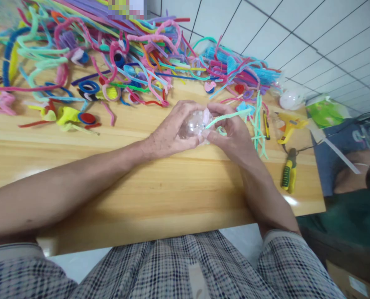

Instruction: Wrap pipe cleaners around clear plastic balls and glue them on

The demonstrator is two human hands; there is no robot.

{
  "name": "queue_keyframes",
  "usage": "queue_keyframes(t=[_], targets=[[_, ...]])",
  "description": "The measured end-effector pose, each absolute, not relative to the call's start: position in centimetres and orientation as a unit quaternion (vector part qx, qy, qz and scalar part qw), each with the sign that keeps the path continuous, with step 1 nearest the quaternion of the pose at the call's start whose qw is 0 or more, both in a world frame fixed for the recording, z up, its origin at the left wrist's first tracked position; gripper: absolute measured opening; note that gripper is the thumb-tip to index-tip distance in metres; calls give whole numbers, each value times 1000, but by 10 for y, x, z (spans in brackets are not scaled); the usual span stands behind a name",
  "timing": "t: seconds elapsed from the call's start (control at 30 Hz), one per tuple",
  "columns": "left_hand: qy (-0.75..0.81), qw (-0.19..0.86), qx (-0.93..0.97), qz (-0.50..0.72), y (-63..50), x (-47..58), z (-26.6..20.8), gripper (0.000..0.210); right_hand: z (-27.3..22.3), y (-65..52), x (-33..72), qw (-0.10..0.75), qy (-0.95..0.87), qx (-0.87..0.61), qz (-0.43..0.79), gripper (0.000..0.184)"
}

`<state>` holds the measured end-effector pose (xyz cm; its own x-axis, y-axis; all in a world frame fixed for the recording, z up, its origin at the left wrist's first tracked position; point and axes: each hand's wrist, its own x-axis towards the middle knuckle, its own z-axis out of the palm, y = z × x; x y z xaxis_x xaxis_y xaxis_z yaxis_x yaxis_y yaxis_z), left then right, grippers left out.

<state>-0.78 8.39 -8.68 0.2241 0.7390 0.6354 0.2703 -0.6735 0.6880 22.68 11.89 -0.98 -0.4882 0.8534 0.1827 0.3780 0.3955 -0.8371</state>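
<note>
Over the middle of the table, my left hand (175, 128) is wrapped round a clear plastic ball (193, 123). My right hand (230, 131) closes on the ball's right side, its thumb and fingers at a pale pink strip (206, 116) there. A mint green pipe cleaner (230, 116) sticks out between the right thumb and fingers and reaches to the right. Part of the ball and whatever lies inside the right palm are hidden by the fingers.
Many coloured pipe cleaners (116, 62) heap along the wooden table's (160, 187) far side. Rightward lie a cutter knife (266, 124), a yellow glue gun (292, 124), pliers (288, 170) and another clear ball (290, 99). Another person's arm (351, 172) is beyond the right edge.
</note>
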Motion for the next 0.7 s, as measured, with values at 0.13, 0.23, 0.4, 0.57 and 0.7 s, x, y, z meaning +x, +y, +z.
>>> queue_keyframes(t=[0.13, 0.23, 0.4, 0.57, 0.7], targets=[[340, 230, 750, 518, 84, -8, -87, 71, -8, 120, 230, 293, -763, -391, 424, 50], [351, 232, 747, 515, 85, -8, -88, 74, -8, 122, 230, 292, -769, -390, 414, 57], [360, 230, 746, 510, 84, -8, -88, 73, -7, 122, 230, 284, -774, -399, 401, 61], [353, 244, 750, 504, 83, -10, -86, 74, -1, 127, 236, 294, -738, -397, 460, 55], [359, 248, 749, 499, 82, -11, -85, 75, 2, 128, 234, 325, -728, -404, 450, 41]])
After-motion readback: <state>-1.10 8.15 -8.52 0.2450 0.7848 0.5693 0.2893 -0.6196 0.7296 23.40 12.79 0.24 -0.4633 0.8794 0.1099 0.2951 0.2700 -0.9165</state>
